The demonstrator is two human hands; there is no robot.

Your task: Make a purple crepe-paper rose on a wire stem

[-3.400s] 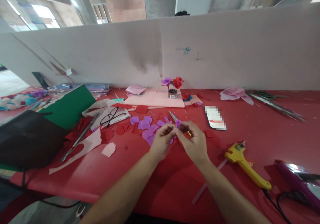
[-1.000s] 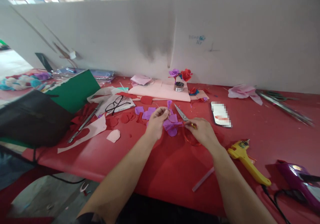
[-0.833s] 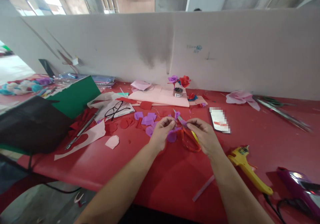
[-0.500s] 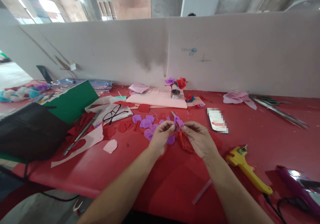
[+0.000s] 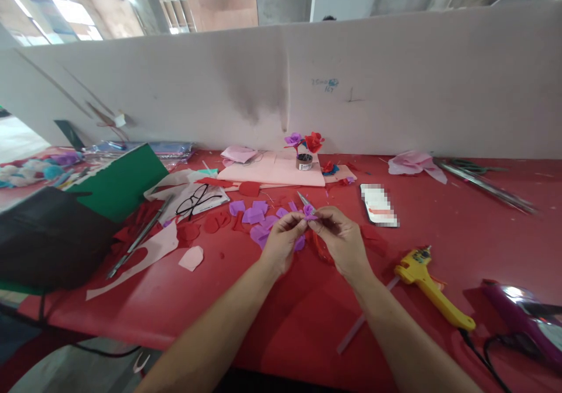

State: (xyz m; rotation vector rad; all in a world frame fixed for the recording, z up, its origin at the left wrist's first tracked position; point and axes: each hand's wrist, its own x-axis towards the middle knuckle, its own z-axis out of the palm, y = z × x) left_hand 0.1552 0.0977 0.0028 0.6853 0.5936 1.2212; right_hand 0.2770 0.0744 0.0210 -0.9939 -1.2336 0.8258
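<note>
A small purple paper flower is pinched between my two hands over the middle of the table. My left hand has its thumb and fingertips closed on the flower's left side. From the right, my right hand grips it the same way, fingers curled. Just behind the flower shows the pointed metal tip of a tool, the rest of it hidden. Loose purple petals lie beside and behind my left hand. Red petals lie farther left, near a pink paper piece.
A yellow glue gun with a glue stick lies right of my right arm. Beyond it is a phone. Purple and red paper flowers stand in a tape roll. Glasses and a dark bag are on the left.
My hands have come closer together around the purple flower, and the right hand has turned inward. The petal piece that stood up between the fingers is now pressed lower. The view has shifted slightly.
</note>
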